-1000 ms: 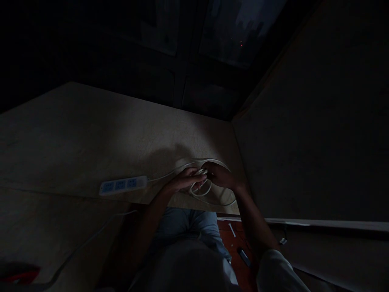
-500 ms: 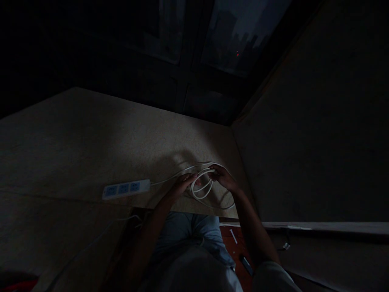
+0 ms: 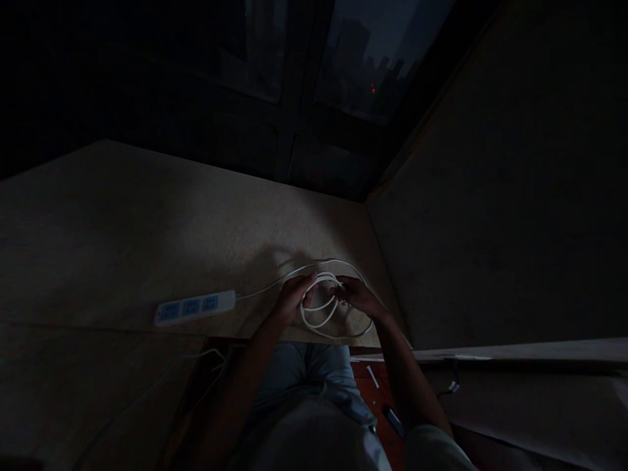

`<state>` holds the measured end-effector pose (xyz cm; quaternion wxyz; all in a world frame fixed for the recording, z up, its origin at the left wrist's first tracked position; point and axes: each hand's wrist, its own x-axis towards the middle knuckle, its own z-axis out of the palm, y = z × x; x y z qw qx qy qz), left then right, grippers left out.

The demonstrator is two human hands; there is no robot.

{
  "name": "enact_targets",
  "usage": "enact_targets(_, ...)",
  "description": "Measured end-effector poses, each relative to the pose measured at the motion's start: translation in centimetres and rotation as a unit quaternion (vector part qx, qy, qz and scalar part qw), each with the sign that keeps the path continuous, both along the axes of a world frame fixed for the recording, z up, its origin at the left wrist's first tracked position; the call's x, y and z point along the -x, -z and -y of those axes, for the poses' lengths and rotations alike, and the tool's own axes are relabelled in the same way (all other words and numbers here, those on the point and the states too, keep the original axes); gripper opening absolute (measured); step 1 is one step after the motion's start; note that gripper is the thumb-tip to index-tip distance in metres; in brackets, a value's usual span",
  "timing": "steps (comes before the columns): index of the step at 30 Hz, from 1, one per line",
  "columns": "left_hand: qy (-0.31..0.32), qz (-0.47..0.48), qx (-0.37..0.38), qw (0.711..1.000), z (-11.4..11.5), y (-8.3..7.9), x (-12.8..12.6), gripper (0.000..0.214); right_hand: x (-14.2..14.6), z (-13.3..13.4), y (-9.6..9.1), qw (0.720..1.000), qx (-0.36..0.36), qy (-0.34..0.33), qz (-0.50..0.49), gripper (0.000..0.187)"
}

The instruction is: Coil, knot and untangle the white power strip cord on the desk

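A white power cord hangs in loose loops between my two hands, just above the tabletop. My left hand is closed on the left side of the coil, thumb on top. On the coil's right side, my right hand pinches the cord near a small bunched part that is too dark to make out. One wider turn of the cord lies around the hands and runs left to a white power strip with blue socket faces. The strip rests flat on the table, apart from both hands.
The pale tabletop meets a dark wall on the right and windows at the back. Another white cable trails at the lower left. On the reddish floor lie a white stick and a dark object.
My right hand has come down a little along the coil, and the loops have drawn slightly closer together. The whole view has shifted a bit, moving the power strip leftward in the picture.
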<state>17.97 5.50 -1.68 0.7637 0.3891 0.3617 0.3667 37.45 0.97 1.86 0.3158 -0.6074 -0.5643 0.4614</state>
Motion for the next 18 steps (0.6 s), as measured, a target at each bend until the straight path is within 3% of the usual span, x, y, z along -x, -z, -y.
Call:
enact_targets(7, 0.014, 0.019, 0.144, 0.989, -0.4, -0.2, -1.1, 0.058, 0.7, -0.5, 0.6, 0.999, 0.005, 0.024, -0.048, 0.029)
enact_targets(10, 0.073, 0.055, 0.196, 0.976, -0.8, -0.5, -0.8, 0.06, 0.9, -0.7, 1.1, 0.993, 0.011, 0.046, -0.108, 0.025)
enact_targets(12, 0.109, 0.098, 0.203, 0.968, -0.9, -0.4, -0.4, 0.059, 1.1, -0.7, 1.2, 0.986, 0.023, 0.065, -0.153, 0.023)
enact_targets(16, 0.064, 0.182, 0.163, 0.968, -0.1, 0.8, 0.2, 0.041, 1.4, -0.8, 0.6, 0.962, 0.038, 0.13, -0.238, 0.022)
enact_targets(18, 0.071, 0.223, 0.144, 0.961, 0.5, 1.7, 0.5, 0.031, 1.5, -0.8, 0.3, 0.949, 0.041, 0.162, -0.268, 0.021)
